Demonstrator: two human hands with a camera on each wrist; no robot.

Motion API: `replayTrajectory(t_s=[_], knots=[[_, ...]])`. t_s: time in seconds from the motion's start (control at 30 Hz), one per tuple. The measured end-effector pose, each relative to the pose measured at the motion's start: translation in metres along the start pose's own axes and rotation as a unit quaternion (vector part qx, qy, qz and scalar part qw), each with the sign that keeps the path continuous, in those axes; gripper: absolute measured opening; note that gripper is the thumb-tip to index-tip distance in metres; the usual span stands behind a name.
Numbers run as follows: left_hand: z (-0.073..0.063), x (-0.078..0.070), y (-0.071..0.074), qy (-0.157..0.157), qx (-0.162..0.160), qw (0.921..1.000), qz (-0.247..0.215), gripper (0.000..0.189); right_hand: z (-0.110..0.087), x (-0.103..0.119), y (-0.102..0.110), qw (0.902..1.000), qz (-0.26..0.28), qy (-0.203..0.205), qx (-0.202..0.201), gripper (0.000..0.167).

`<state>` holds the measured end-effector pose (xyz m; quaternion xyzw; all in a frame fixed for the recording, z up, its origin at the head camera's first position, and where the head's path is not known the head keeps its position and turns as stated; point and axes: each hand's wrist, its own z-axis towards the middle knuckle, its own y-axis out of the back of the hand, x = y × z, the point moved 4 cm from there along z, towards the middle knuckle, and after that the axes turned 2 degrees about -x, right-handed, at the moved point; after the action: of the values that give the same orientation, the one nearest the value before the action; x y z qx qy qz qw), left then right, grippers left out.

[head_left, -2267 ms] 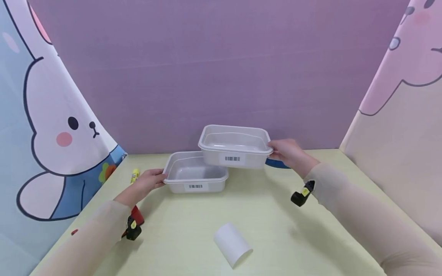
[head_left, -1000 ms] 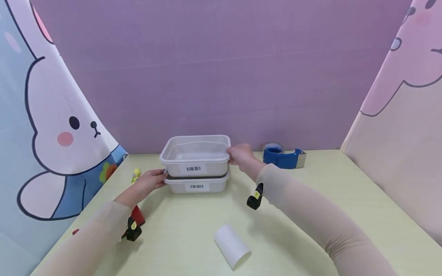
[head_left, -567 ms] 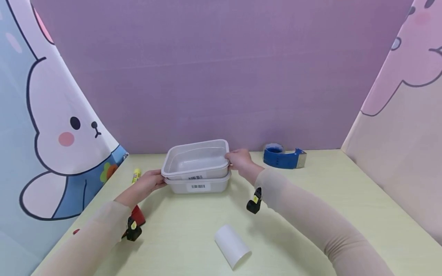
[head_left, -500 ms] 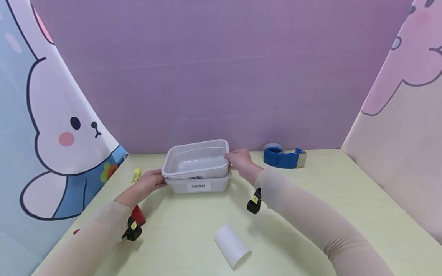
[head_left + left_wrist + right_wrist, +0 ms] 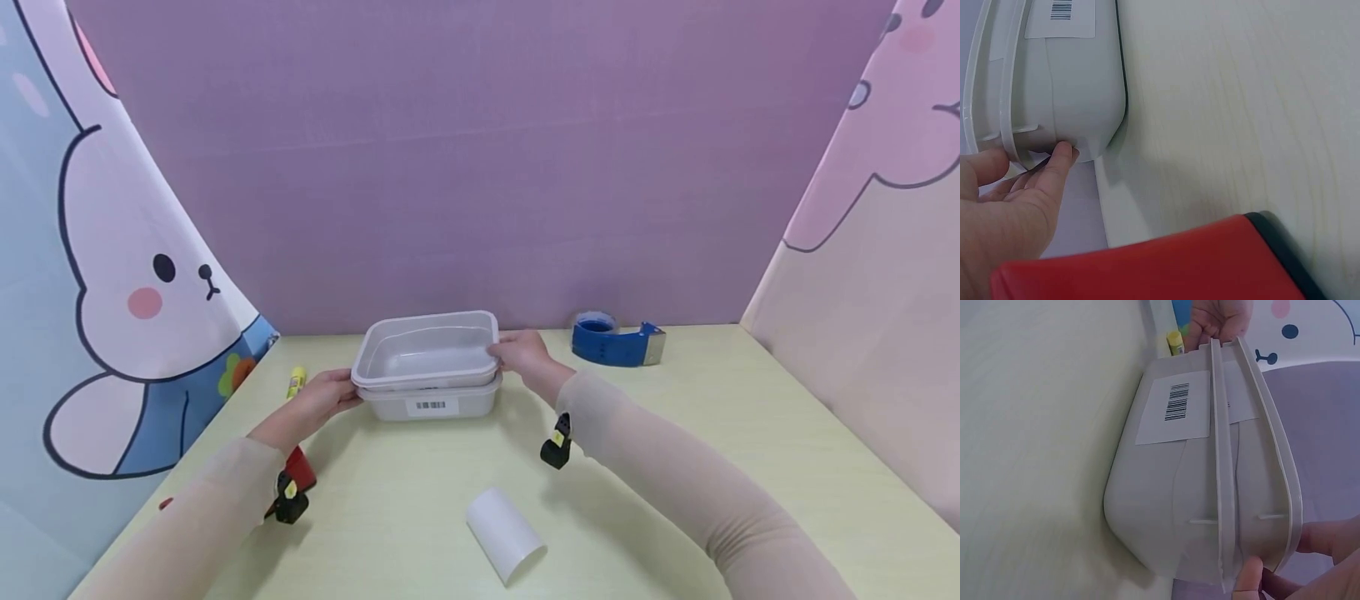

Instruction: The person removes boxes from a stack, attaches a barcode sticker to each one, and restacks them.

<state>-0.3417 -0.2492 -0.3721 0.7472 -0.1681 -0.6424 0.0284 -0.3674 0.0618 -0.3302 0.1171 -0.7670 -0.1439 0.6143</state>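
Two whitish plastic containers with barcode labels stand stacked at the back of the table. The upper container (image 5: 427, 354) sits partly inside the lower container (image 5: 390, 407), their rims a little apart. My left hand (image 5: 318, 402) grips the left end of the lower one; in the left wrist view its thumb lies by the rims and its fingertips reach underneath. My right hand (image 5: 525, 357) pinches the upper container's right rim, thumb on top. In the right wrist view, fingertips of the right hand (image 5: 1335, 569) also touch near the lower rim.
A blue tape dispenser (image 5: 615, 345) stands at the back right. A yellow glue stick (image 5: 296, 382) and a red object (image 5: 302, 469), partly hidden by my left arm, lie at left. A curled white sheet (image 5: 505, 533) lies in front. A purple panel (image 5: 480, 167) closes the back.
My right hand has brought the upper container leftward and down into the lower one. Its raised right end has since sunk and levelled. My left hand has stayed at the lower container.
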Motion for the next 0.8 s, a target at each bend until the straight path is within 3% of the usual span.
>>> replayTrajectory(t_s=[0.2, 0.57, 0.8], knots=[[0.0, -0.001, 0.0, 0.007, 0.002, 1.0, 0.0, 0.049, 0.002, -0.007, 0.002, 0.9998, -0.018, -0.008, 0.001, 0.035], [0.002, 0.0, 0.0, 0.022, -0.002, 0.9997, -0.007, 0.05, 0.003, -0.01, 0.001, 1.0, 0.003, -0.004, -0.003, 0.033], [0.0, -0.005, 0.008, -0.004, -0.007, 0.9998, 0.015, 0.051, 0.005, -0.011, 0.01, 0.9996, 0.028, 0.001, 0.007, 0.04]])
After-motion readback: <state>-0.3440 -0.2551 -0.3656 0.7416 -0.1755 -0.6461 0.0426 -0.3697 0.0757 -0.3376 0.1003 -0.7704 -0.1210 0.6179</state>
